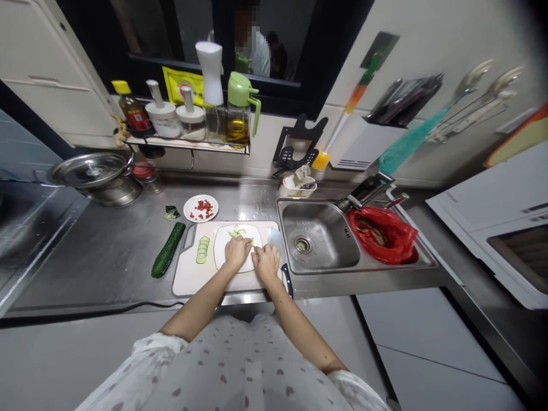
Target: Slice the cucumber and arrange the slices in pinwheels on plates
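Note:
My left hand is closed over a white square plate, its fingertips pinching a pale green cucumber slice. Close beside it, my right hand has its fingers drawn together at the plate's right side; what they hold, if anything, is hidden. Several cut cucumber pieces lie at the plate's far edge. The plate rests on a cutting board. A row of overlapping cucumber slices lies on the board's left part. A knife with a black handle lies along the right side, partly behind my right hand.
Left of the board lies a whole cucumber. Beyond it are cucumber scraps and a small plate with red chopped bits. The sink and a red plastic bag are to the right. Bottles stand on a shelf.

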`<act>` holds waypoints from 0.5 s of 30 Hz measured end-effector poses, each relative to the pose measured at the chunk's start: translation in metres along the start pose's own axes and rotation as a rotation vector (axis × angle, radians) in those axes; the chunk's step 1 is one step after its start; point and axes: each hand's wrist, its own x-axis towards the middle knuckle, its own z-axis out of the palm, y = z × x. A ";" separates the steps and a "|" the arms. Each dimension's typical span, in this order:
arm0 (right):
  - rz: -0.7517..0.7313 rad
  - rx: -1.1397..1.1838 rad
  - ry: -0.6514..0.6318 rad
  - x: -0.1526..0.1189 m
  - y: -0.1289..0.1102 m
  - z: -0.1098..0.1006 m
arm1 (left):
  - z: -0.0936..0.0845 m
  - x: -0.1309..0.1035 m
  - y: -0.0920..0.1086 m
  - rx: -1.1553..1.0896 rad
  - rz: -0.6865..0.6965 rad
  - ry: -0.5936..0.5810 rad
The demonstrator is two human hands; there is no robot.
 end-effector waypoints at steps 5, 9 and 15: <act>0.008 0.004 -0.006 -0.001 0.001 0.001 | -0.001 0.000 0.001 -0.004 -0.014 -0.018; 0.008 0.018 0.011 0.000 0.001 0.003 | -0.002 0.001 0.002 -0.001 -0.022 -0.027; 0.021 0.039 0.022 0.000 0.002 0.005 | -0.001 0.002 0.001 0.005 -0.003 -0.016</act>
